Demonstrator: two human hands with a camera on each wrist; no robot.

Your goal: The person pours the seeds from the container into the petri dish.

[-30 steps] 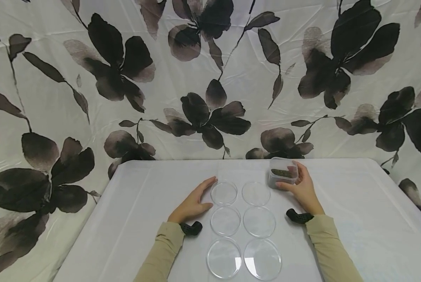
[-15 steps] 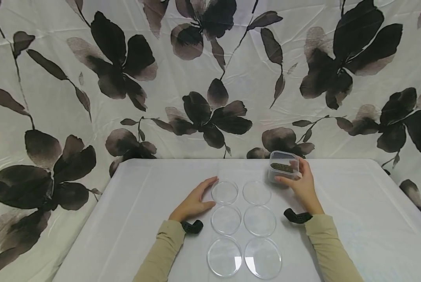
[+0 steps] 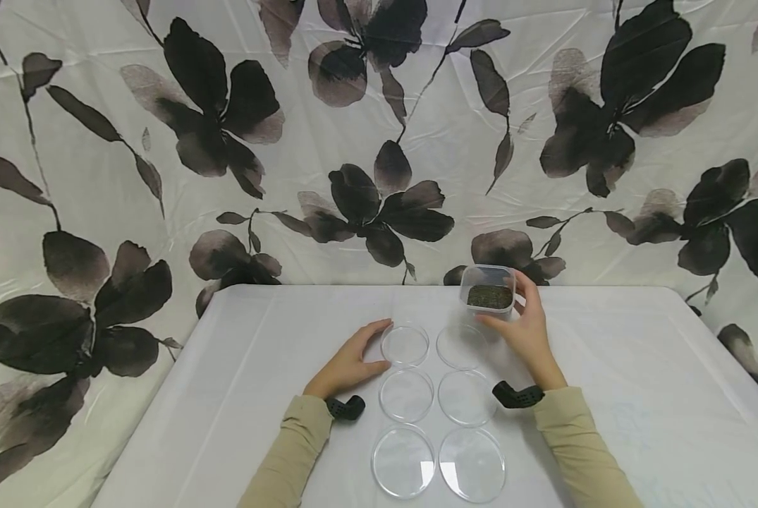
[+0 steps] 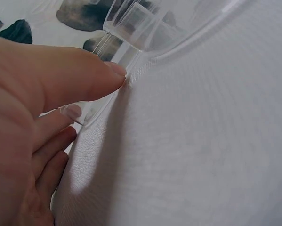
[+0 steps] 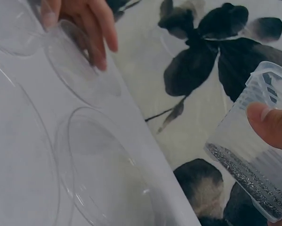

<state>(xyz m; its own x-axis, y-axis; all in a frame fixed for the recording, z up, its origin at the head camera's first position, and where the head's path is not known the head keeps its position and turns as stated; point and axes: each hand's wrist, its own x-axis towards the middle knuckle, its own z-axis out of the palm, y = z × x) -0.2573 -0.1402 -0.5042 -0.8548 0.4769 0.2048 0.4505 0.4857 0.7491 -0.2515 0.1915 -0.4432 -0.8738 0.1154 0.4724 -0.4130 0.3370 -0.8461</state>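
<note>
clear, round plastic dishes [image 3: 404,463] are lying in two columns on a white, fine-textured counter [image 3: 277,339]. farther off, the left hand [image 3: 350,361] is spreading its fingers wide, touching the far-left dish [image 3: 405,346] at its rim. beyond the far-right dish [image 3: 461,348], the right hand [image 3: 526,328] is curling its fingers round a translucent, rectangular plastic tub [image 3: 488,276], which is tilting farther left than a moment ago, bringing its dark, grainy bits [image 3: 489,298] nearer the dishes. behind, a white, dark-flowered cloth [image 3: 379,212] is hanging.

White table [image 3: 658,381], pale hanging cloth [image 3: 445,134] behind, dark printed flowers [image 3: 352,194].
</note>
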